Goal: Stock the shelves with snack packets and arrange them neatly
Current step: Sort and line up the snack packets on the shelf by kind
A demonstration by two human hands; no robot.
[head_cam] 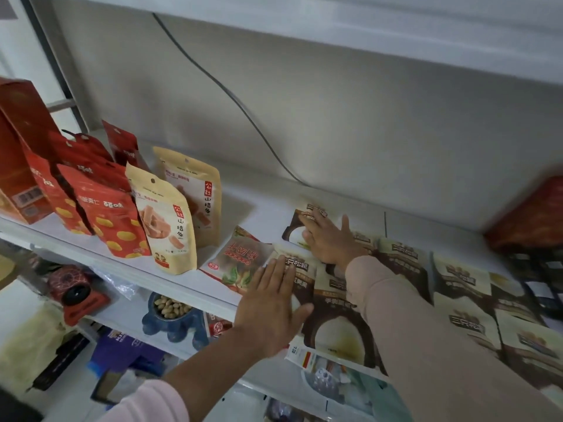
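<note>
While both grips lie wide and flat, the left hand point(271, 306) presses a brown packet point(300, 271) at the shelf point(262, 205) front, centre frame. The right hand point(330, 240) presses a second packet point(292, 231) behind it. Packets read 三只松鼠; the cream pouches point(169, 229) at left read 公社山楂条.

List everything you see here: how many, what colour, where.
Red box: one, red, far left of the shelf.
Red pouches: several, red with yellow spots, standing beside the box.
Beige pouches: two, beige, standing mid-left.
Flat packet: one, reddish, lying beside the beige pouches.
Brown packets: many, brown and cream, lying flat on the right.
Cable: one, grey, back wall.
Left hand: flat on a front brown packet.
Right hand: flat on a rear brown packet.
</note>
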